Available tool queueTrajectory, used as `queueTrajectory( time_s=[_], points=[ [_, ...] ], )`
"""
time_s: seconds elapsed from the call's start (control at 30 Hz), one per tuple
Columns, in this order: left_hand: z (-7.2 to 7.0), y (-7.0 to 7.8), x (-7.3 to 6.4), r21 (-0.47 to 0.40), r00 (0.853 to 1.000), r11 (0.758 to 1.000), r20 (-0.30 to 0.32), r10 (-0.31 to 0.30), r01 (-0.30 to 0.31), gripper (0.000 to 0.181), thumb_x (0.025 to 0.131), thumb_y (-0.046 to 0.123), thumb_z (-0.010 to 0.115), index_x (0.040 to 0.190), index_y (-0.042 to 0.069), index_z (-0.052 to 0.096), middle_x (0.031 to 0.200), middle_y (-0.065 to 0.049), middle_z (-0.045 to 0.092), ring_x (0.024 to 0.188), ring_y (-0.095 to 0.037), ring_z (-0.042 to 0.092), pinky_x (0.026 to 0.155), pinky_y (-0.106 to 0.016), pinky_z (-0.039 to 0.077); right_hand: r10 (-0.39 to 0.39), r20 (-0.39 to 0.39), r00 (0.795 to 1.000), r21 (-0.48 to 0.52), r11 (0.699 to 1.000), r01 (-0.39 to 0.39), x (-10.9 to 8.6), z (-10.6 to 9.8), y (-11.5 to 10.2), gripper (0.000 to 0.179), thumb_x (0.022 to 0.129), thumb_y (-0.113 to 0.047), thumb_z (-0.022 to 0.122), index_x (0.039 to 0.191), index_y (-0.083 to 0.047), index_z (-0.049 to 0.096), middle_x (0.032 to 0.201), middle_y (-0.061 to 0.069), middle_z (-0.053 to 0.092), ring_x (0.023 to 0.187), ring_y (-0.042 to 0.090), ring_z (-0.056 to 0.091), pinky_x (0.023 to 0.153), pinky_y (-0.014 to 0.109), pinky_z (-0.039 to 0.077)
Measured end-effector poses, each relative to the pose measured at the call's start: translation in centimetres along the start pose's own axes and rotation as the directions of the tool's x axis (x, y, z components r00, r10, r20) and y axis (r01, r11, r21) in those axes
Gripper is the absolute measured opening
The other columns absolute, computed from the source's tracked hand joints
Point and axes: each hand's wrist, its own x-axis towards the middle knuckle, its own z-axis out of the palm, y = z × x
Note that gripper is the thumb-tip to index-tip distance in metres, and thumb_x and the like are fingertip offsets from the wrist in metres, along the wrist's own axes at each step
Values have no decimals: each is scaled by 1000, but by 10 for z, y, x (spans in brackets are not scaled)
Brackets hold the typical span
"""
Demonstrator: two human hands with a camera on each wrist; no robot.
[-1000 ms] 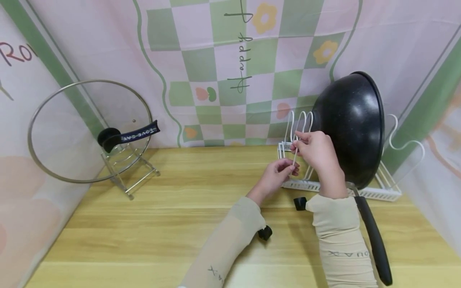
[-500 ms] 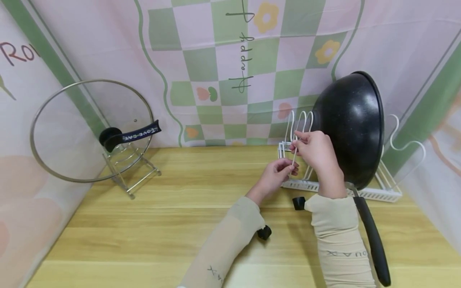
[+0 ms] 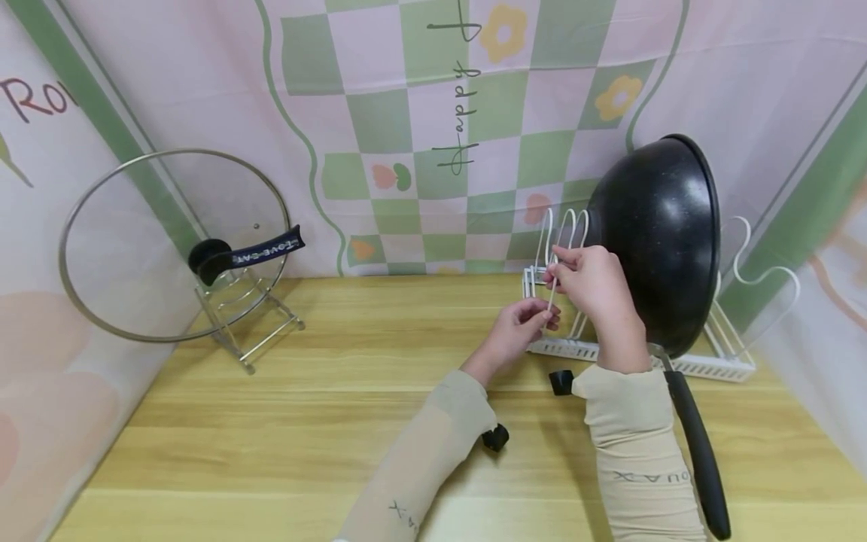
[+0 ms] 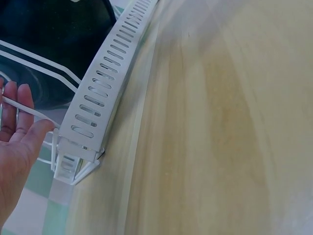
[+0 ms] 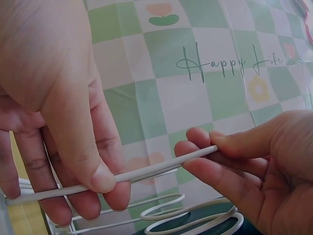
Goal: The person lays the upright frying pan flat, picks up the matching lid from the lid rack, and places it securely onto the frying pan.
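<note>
Both hands hold a white wire divider point(image 5: 146, 170) at the left end of a white dish rack point(image 4: 105, 78). My left hand point(image 3: 520, 331) pinches its lower part, thumb against fingers. Higher up, the fingertips of my right hand point(image 3: 592, 278) pinch the wire's upper end; the right wrist view shows that end between thumb and fingers. In the left wrist view, the wire's lower end meets the rack's end. A black wok point(image 3: 653, 241) stands on its side in the rack, its long black handle point(image 3: 701, 455) pointing toward the front of the table.
More looped white wires point(image 3: 572, 226) rise behind the right hand, and a curved white wire point(image 3: 765, 275) stands right of the wok. A glass lid point(image 3: 135, 248) leans on a metal stand point(image 3: 254, 350) at the left. Patterned cloth point(image 3: 433, 135) hangs behind the wooden table point(image 3: 271, 436).
Both hands keep their pinch on the wire divider, almost still. The head view has shifted very slightly.
</note>
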Motion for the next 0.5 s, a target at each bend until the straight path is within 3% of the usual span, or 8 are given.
queueTrajectory(
  time_s=[0.23,0.5],
  points=[
    [-1,1,0,-4,1000,1000,-4,4,-4,20,105,7,56,118,-5,66,110,-12,72,89,-7,66,87,-32,58,4,1,1000,3,1000,-4,0,2,-1,38,105,-7,55,142,4,56,109,26,72,88,29,69,44,24,39],
    [-4,0,0,-19,1000,1000,-14,-2,2,20,105,7,56,117,-5,66,109,-10,72,90,-8,66,88,-35,58,-61,-45,997,-53,997,59,1,7,-2,37,104,-7,58,139,7,57,104,27,72,68,24,63,41,25,37]
  ],
)
